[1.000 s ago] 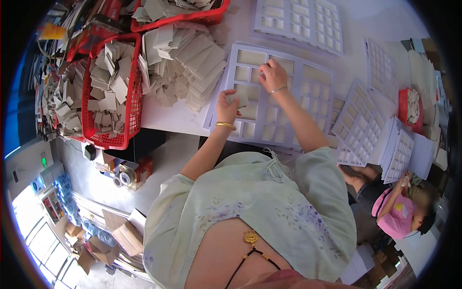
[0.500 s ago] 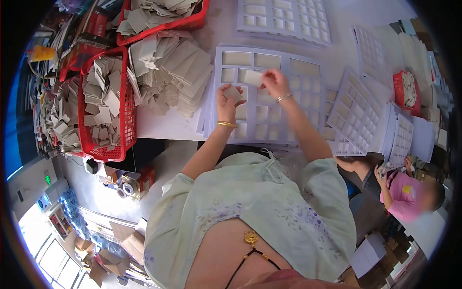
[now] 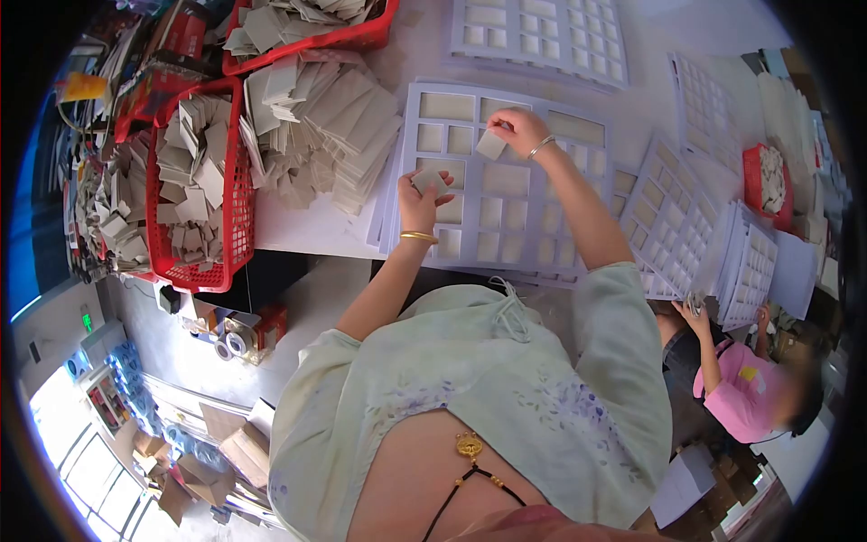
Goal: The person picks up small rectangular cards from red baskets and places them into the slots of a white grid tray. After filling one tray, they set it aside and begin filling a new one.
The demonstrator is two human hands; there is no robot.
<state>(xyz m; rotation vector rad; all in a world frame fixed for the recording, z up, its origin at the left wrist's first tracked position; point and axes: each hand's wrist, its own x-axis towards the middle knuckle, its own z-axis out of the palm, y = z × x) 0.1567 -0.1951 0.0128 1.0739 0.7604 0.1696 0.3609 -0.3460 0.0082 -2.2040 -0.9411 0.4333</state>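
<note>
My left hand [image 3: 416, 206] is closed around small grey cardboard pieces [image 3: 429, 182], held just above the left part of a white panel. Between the thumb and fingers of my right hand [image 3: 521, 132] is a single grey cardboard piece [image 3: 490, 144], tilted over the panel's upper middle. The white panel [image 3: 412, 122] lies on top of a stack and is divided into rectangular openings of several sizes. Grey shows inside its openings. Part of the panel is hidden by my right forearm.
Red baskets [image 3: 237, 194] of cardboard pieces stand at the left, beside a loose heap of grey pieces [image 3: 334, 126]. More panels lie at the back [image 3: 515, 36] and right [image 3: 664, 212] of the white table [image 3: 312, 237]. A person in pink [image 3: 741, 384] handles panels at the right.
My right hand has shifted slightly up, and its cardboard piece now hangs farther right. My left hand has moved a little left. The other person's arm has shifted near the panels.
</note>
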